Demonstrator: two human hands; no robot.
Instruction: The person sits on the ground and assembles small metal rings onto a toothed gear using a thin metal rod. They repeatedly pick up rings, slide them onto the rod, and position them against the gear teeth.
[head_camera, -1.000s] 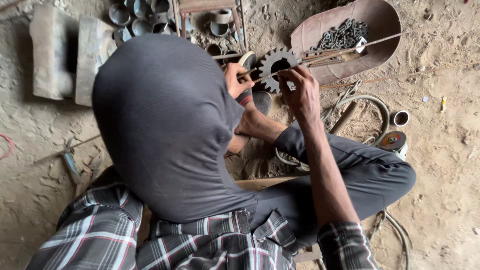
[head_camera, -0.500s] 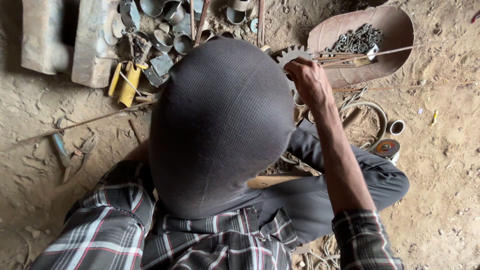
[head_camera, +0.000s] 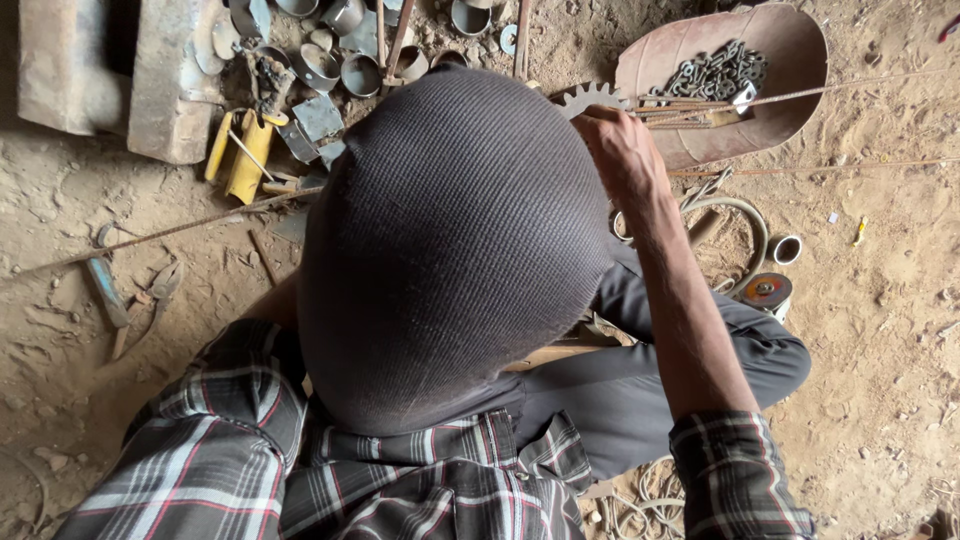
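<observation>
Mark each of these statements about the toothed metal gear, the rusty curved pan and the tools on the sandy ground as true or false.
1. The right hand is at the toothed metal gear. True.
2. The rusty curved metal pan holds water. False: it holds a heap of grey chain.
3. The yellow metal tool lies on the person's left. True.
4. The left hand is in plain view. False: the dark knitted cap hides it.

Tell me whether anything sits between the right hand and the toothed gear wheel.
Nothing visible does. The right hand is already on the toothed gear wheel, beside the thin metal rods that lie across the rusty pan. The knit cap hides the rest of the wheel and the left hand.
</observation>
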